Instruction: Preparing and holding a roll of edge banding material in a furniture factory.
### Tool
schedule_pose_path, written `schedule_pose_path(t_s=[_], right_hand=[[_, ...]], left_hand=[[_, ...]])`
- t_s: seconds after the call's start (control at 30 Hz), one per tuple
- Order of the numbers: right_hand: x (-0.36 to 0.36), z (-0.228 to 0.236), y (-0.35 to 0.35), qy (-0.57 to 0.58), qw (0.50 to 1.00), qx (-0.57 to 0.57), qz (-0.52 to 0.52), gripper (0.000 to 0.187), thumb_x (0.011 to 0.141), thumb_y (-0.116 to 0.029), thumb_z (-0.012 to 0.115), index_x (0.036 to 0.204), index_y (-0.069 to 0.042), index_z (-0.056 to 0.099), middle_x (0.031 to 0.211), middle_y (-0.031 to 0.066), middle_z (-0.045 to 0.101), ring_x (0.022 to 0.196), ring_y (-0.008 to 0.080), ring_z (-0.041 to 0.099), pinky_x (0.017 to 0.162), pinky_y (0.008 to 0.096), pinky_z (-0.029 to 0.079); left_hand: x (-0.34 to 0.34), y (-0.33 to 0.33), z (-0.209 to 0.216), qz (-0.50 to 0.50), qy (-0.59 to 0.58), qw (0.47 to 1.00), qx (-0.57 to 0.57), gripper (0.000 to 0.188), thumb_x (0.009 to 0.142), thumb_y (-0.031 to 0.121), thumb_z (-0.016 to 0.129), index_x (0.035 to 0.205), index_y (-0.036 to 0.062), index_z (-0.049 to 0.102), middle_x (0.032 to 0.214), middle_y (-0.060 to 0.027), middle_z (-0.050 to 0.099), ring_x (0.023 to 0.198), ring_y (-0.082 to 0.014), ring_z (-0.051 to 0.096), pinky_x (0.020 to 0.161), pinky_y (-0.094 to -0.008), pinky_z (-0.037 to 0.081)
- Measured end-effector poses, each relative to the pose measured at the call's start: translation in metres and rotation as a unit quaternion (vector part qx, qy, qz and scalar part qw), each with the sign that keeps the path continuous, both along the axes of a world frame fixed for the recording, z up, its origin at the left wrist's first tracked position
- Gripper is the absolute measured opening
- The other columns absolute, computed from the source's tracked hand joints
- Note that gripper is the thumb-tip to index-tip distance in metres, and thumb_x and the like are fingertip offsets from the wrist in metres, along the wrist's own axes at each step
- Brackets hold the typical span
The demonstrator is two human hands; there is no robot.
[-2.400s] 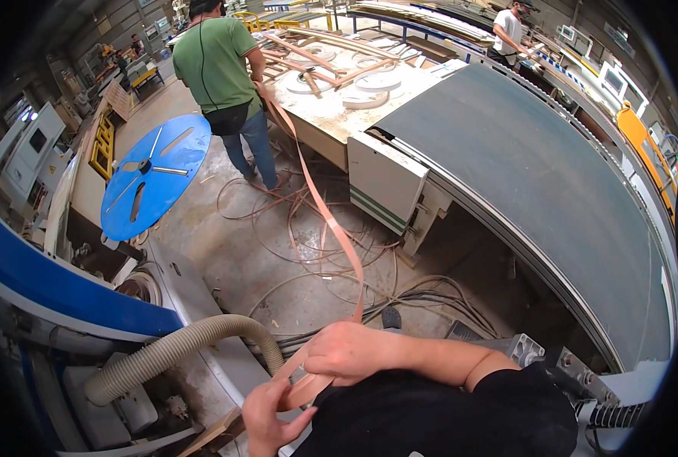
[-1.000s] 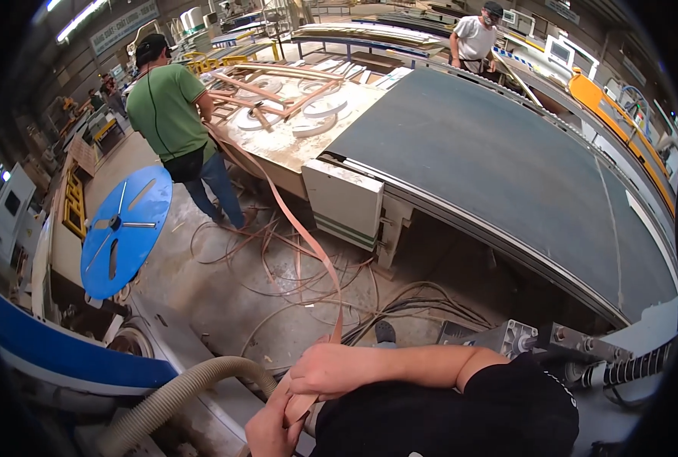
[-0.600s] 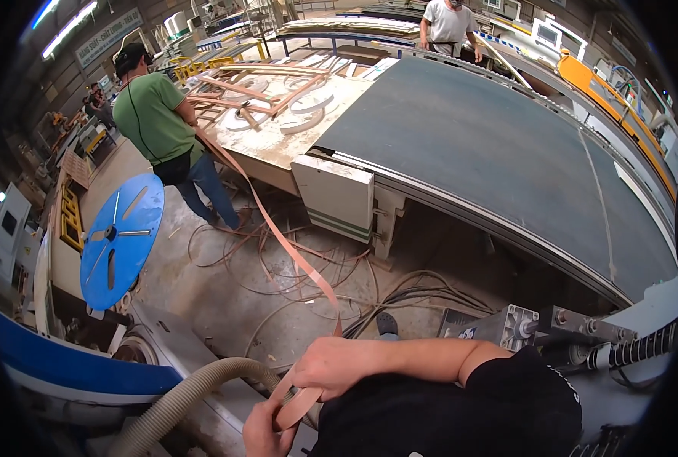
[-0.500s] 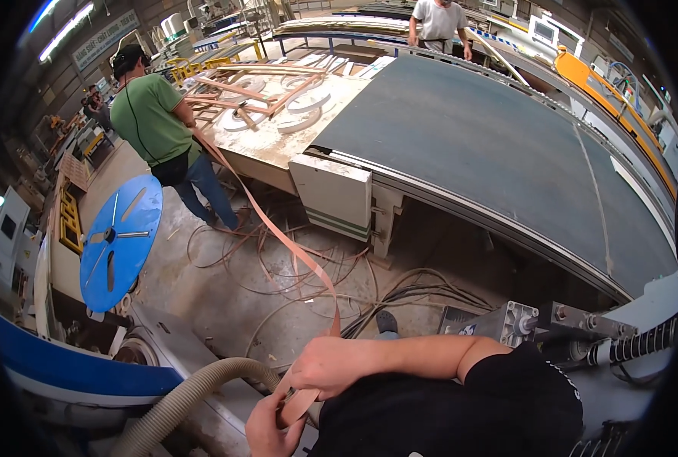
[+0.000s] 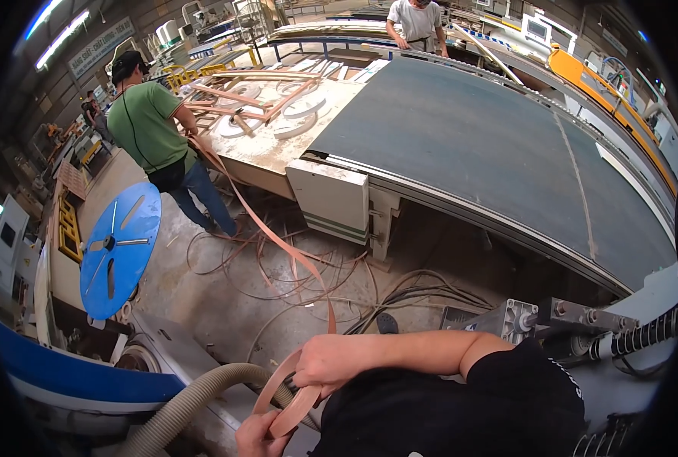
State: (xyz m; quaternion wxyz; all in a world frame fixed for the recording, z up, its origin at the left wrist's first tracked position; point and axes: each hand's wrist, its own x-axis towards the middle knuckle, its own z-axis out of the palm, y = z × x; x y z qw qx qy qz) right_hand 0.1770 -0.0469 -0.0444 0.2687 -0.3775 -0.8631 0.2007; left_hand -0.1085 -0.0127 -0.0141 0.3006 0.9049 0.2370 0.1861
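Dark grey-green, a conveyor belt [image 5: 468, 152] dominates the right, butting against a dusty worktable [image 5: 278, 154]. At its edge stands a co-worker in green [image 5: 147, 126]; nearer is a slotted blue disc [image 5: 129, 263]. Dark cables [image 5: 407, 292] and a ribbed hose [image 5: 201, 388] clutter the space around the hands. From the co-worker a pinkish strip [image 5: 297, 410] runs slack; judging by its lie, a short part is looped, the long run not. The right hand [image 5: 325, 362] clamps it, tips partly hidden; the left hand [image 5: 256, 438] pinches the loop.
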Motion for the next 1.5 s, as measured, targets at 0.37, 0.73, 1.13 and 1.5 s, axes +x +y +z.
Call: schedule_pose_path(t_s=[0.37, 0.73, 1.13, 1.5], right_hand=[[-0.011, 0.007, 0.001, 0.026, 0.999, 0.030, 0.011, 0.026, 0.071, -0.027, 0.073, 0.083, -0.007, 0.062, 0.075, 0.0111, 0.064, 0.073, 0.0354, 0.065, 0.062, 0.0461, 0.050], [-0.011, 0.004, 0.001, 0.051, 0.998, 0.005, 0.032, 0.026, 0.073, -0.024, 0.073, 0.084, -0.007, 0.057, 0.078, 0.0103, 0.062, 0.076, 0.0350, 0.063, 0.063, 0.0456, 0.049], [-0.009, 0.007, 0.004, 0.080, 0.997, 0.019, 0.006, 0.024, 0.073, -0.014, 0.071, 0.078, -0.007, 0.048, 0.071, 0.0099, 0.057, 0.070, 0.0349, 0.061, 0.059, 0.0452, 0.048], [0.005, 0.026, 0.006, 0.127, 0.987, 0.095, 0.033, 0.046, 0.076, -0.014, 0.072, 0.120, -0.005, 0.059, 0.092, 0.0122, 0.067, 0.085, 0.0327, 0.066, 0.070, 0.0414, 0.053]], left_hand=[[0.024, -0.011, 0.004, 0.015, 0.044, 0.999, 0.003, 0.051, 0.080, 0.013, 0.078, 0.128, 0.0084, 0.062, 0.091, -0.0220, 0.068, 0.080, -0.0416, 0.066, 0.070, -0.0436, 0.053], [0.012, -0.004, 0.014, 0.008, 0.009, 0.999, -0.046, 0.037, 0.077, 0.010, 0.078, 0.111, 0.0050, 0.067, 0.085, -0.0212, 0.067, 0.075, -0.0410, 0.067, 0.065, -0.0424, 0.053], [0.015, -0.002, 0.026, 0.035, -0.018, 0.998, -0.049, 0.037, 0.074, 0.014, 0.081, 0.107, 0.0028, 0.068, 0.087, -0.0195, 0.067, 0.080, -0.0400, 0.065, 0.069, -0.0424, 0.052], [0.019, -0.007, -0.009, 0.101, -0.020, 0.990, 0.092, 0.032, 0.075, 0.017, 0.080, 0.103, 0.0064, 0.070, 0.080, -0.0167, 0.066, 0.071, -0.0393, 0.064, 0.064, -0.0448, 0.051]])
